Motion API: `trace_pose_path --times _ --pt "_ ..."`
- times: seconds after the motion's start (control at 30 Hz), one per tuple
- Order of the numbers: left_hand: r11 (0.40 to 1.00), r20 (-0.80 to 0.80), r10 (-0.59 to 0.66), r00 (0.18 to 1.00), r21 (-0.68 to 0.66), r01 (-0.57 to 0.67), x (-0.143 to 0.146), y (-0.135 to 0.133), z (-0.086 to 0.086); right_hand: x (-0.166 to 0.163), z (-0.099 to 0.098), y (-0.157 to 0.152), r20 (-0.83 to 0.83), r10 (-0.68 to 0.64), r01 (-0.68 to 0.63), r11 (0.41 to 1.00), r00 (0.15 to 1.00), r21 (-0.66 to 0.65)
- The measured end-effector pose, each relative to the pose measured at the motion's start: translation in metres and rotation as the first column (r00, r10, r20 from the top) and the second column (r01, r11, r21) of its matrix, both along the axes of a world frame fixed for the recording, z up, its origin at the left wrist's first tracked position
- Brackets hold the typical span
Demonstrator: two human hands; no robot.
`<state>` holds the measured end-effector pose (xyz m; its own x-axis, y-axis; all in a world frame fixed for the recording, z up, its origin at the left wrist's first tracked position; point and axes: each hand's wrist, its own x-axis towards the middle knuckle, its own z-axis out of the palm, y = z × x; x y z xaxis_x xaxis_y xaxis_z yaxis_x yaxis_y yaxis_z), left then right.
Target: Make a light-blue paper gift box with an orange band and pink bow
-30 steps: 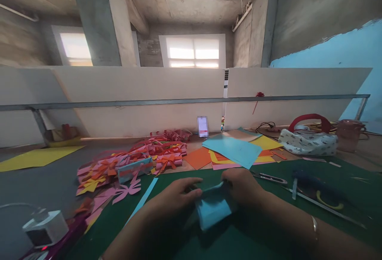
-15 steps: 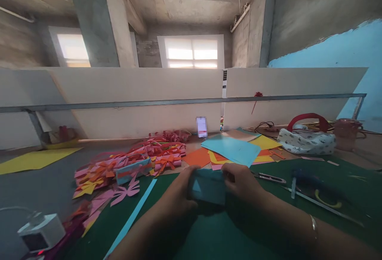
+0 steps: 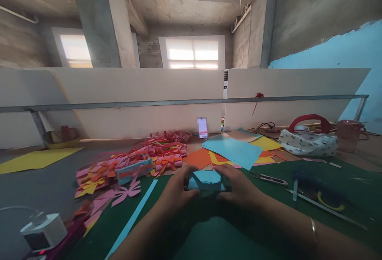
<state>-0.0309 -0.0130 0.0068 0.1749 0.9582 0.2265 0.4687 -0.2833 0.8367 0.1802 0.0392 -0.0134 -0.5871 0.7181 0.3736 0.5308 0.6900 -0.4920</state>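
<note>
Between my two hands is a small folded blue paper piece (image 3: 206,177), its flat top face catching the light and darker folded sides below. My left hand (image 3: 180,186) grips its left end, thumb underneath and fingers at the back. At the opposite end my right hand (image 3: 237,184) pinches it the same way. Both hold it above the green mat (image 3: 215,236). A long blue paper strip (image 3: 134,216) lies by my left forearm. Behind the hands, blue paper sheets (image 3: 232,148) rest over orange and yellow ones.
Folded pink, red and orange paper bows (image 3: 143,152) pile up at left. On the right lie a utility knife (image 3: 273,179), a long thin rod (image 3: 328,209) and a white bag with a red handle (image 3: 308,142). A phone (image 3: 202,128) stands at the back; a white charger (image 3: 44,232) sits front left.
The blue paper piece has tipped, so its bright top face now shows instead of the broad shaded side. My hands have turned with it, still gripping both ends.
</note>
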Motion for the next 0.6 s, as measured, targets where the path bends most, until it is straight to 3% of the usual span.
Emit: trace_pose_path --times 0.3,0.47,0.6 --pt "1.000 -0.099 0.017 0.995 0.021 -0.015 0.000 -0.003 0.002 0.002 0.008 -0.008 -0.126 0.030 -0.044 0.993 0.992 -0.109" --pt "1.000 -0.130 0.010 0.991 -0.015 -0.012 0.005 -0.005 0.003 0.000 0.011 -0.011 -0.129 0.017 -0.029 0.995 0.992 -0.098" --pt "0.999 -0.136 0.002 0.991 0.042 0.004 0.012 -0.006 0.000 -0.001 0.011 -0.012 -0.158 0.025 -0.039 0.996 0.987 -0.084"
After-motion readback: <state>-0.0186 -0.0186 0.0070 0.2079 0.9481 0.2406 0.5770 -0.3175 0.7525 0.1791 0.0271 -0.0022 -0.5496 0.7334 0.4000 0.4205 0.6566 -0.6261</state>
